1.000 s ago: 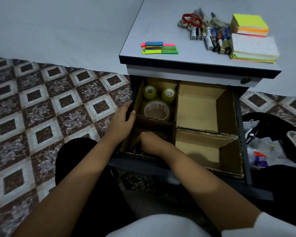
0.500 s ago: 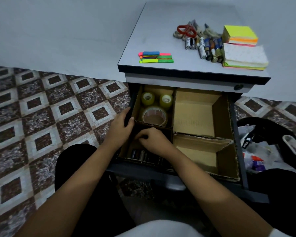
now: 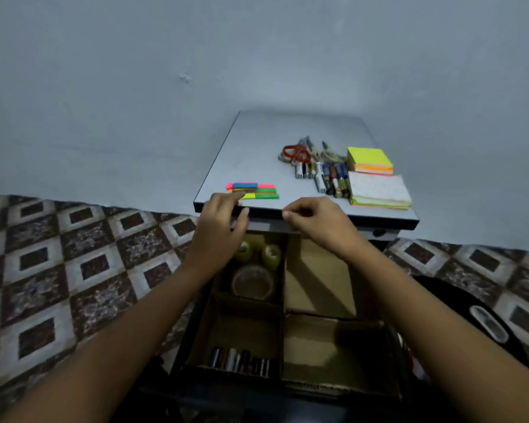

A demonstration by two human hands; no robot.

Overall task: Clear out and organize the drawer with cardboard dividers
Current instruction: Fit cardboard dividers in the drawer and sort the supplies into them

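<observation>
Nearest to us, the drawer (image 3: 400, 361) stands pulled out with its cardboard dividers (image 3: 283, 303) making four compartments. A row of sorted batteries (image 3: 242, 361) lies in the near-left one, and the near-right one shows only bare cardboard. Further in on the left sit the tape rolls (image 3: 252, 282), with the far-right compartment beside them. Above the drawer's far end, both hands are at the front edge of the table (image 3: 257, 138). The left hand (image 3: 220, 227) is spread, thumb apart, with fingertips at the near end of the sticky flags (image 3: 257, 190); we can't tell if they are touching yet. The right hand (image 3: 315, 221) hovers just beside it with fingers curled under, and we can't tell whether anything small sits in them. So the flags look like the next pickup. They are thin, loose strips in a small stack, and we'd say they will fan out if dragged. It would be better to pinch across both long edges and lift the stack as one, with the right hand cupped below the edge to catch strays. Then we'd lay them flat in a compartment of their own, not on top of the tape. Beyond them wait the loose batteries (image 3: 327, 178), the scissors (image 3: 295, 152) and the note pads (image 3: 376, 184). Those are heavier and should roll or slide, so we'd take them in small handfuls.
</observation>
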